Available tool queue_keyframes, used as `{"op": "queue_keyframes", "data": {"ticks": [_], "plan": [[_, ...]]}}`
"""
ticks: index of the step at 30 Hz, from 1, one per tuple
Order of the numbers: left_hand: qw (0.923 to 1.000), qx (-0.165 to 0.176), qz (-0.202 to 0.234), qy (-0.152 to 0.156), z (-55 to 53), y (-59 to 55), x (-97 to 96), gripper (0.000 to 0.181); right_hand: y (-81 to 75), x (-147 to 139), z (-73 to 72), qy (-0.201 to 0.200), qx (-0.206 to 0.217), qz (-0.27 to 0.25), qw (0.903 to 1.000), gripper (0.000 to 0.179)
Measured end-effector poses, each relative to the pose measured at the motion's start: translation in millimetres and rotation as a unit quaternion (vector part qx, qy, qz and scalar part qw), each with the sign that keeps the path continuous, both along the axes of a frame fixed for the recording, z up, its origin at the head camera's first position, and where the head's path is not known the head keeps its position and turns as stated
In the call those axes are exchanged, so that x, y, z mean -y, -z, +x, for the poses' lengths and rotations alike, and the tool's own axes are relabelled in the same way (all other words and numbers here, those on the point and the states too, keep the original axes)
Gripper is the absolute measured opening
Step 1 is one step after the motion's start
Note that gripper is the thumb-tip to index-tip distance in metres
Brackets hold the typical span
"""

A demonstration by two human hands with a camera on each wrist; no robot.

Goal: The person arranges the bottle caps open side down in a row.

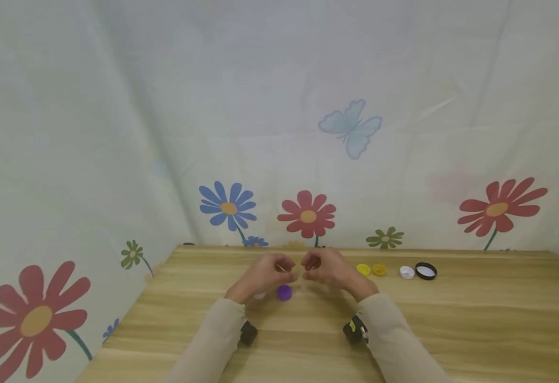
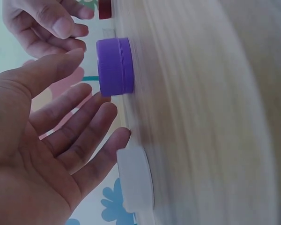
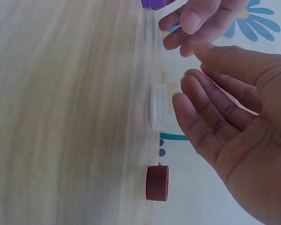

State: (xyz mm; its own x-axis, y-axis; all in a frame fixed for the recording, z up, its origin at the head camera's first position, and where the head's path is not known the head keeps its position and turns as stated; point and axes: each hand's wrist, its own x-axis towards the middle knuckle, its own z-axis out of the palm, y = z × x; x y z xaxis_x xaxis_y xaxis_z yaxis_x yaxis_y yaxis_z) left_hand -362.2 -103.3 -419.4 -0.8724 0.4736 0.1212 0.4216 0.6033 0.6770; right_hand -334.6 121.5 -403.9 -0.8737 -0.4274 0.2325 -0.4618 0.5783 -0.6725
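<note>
Both hands hover just above the wooden table, facing each other with loosely bent fingers and nothing between them. In the head view my left hand (image 1: pixel 267 274) is over a purple bottle cap (image 1: pixel 284 292) and a partly covered white cap (image 1: pixel 259 295). The left wrist view has its fingertips close beside the purple cap (image 2: pixel 113 65), with the white cap (image 2: pixel 135 180) near the little finger. My right hand (image 1: pixel 332 268) is a short way to the right. From the right wrist, a clear lid (image 3: pixel 158 108) and a dark red cap (image 3: pixel 158 183) appear near its fingers.
To the right of the hands lie a yellow cap (image 1: pixel 363 269), an orange-yellow cap (image 1: pixel 379 270), a small white cap (image 1: pixel 407 272) and a black-rimmed lid (image 1: pixel 425 271). Behind the table (image 1: pixel 475 319) hangs a flower-printed curtain (image 1: pixel 269 133).
</note>
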Motion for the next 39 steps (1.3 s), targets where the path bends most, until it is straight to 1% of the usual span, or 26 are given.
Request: {"op": "queue_keyframes", "data": {"ticks": [3, 7, 11, 15, 17, 21, 26, 29, 32, 35, 39], "plan": [[1.0000, -0.006, 0.001, 0.002, 1.2, 1.1, -1.2, 0.034, -0.2, -0.6, -0.2, 0.012, 0.007, 0.003, 0.9999, 0.022], [1.0000, -0.007, 0.003, 0.007, 2.8, 1.1, -4.8, 0.035, -1.7, -1.2, -0.2, 0.040, 0.021, 0.008, 0.9989, 0.020], [1.0000, 0.001, 0.004, -0.001, 4.8, -0.8, -8.7, 0.035, -2.7, -2.3, -1.1, 0.051, 0.023, 0.012, 0.9983, 0.020], [0.9997, 0.000, 0.021, -0.010, 4.7, -1.9, -13.1, 0.035, -2.1, -4.5, -2.8, 0.063, 0.010, 0.016, 0.9979, 0.020], [0.9994, -0.001, 0.035, -0.009, 4.1, -1.2, -16.6, 0.036, -1.6, -6.0, -3.5, 0.071, 0.003, 0.015, 0.9974, 0.020], [0.9989, -0.011, 0.046, -0.009, 3.9, 0.1, -25.0, 0.037, -0.4, -8.3, -4.5, 0.066, -0.007, 0.004, 0.9978, 0.022], [0.9986, -0.030, 0.040, -0.022, 4.3, -0.9, -35.7, 0.037, 1.7, -10.4, -6.3, 0.068, -0.020, 0.006, 0.9974, 0.022], [0.9984, -0.031, 0.033, -0.034, 4.0, -2.2, -41.7, 0.037, 3.5, -11.9, -7.7, 0.071, -0.031, 0.016, 0.9969, 0.022], [0.9981, -0.026, 0.034, -0.044, 3.1, -3.0, -44.8, 0.037, 4.7, -12.2, -9.3, 0.077, -0.042, 0.026, 0.9958, 0.022], [0.9978, -0.020, 0.042, -0.046, 2.1, -2.1, -46.2, 0.037, 6.1, -13.5, -10.9, 0.084, -0.051, 0.032, 0.9946, 0.023], [0.9977, -0.022, 0.047, -0.043, -1.3, 0.2, -45.9, 0.036, 5.6, -13.8, -12.1, 0.091, -0.045, 0.036, 0.9942, 0.025]]}}
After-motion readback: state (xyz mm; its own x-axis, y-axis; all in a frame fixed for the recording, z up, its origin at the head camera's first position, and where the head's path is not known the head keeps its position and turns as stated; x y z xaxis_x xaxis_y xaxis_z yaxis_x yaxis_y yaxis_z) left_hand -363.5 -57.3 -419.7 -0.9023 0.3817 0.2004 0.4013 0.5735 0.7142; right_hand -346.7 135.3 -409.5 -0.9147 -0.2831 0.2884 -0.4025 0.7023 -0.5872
